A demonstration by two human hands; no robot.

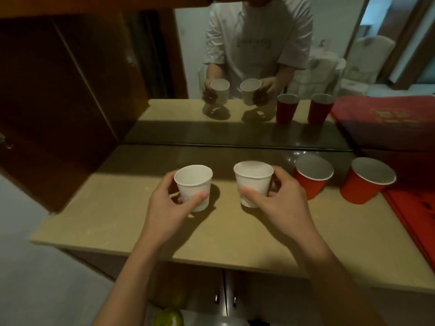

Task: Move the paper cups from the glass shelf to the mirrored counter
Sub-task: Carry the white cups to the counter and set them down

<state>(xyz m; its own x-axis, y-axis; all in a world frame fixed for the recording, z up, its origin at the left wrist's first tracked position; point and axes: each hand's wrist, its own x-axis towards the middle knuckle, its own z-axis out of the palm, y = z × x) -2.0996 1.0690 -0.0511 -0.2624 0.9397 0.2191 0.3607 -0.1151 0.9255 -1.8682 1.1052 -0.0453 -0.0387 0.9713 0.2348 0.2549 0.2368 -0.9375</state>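
Note:
Two small white paper cups are over the beige counter [113, 222], which backs onto a mirror. My left hand [168, 208] grips the left white cup [193, 182] around its lower wall. My right hand [277, 198] grips the right white cup [253, 178] the same way. Both cups are upright and empty, at or just above the counter top; I cannot tell whether they touch it. Two red paper cups [313, 178] [367, 184] stand upright on the counter to the right. The glass shelf is out of view.
The mirror [235, 74] behind the counter reflects the person, the cups and a room. A red box [414, 208] lies at the counter's right end. A dark wooden panel [58, 102] rises at the left. Cabinet doors with handles [224, 300] sit below the counter.

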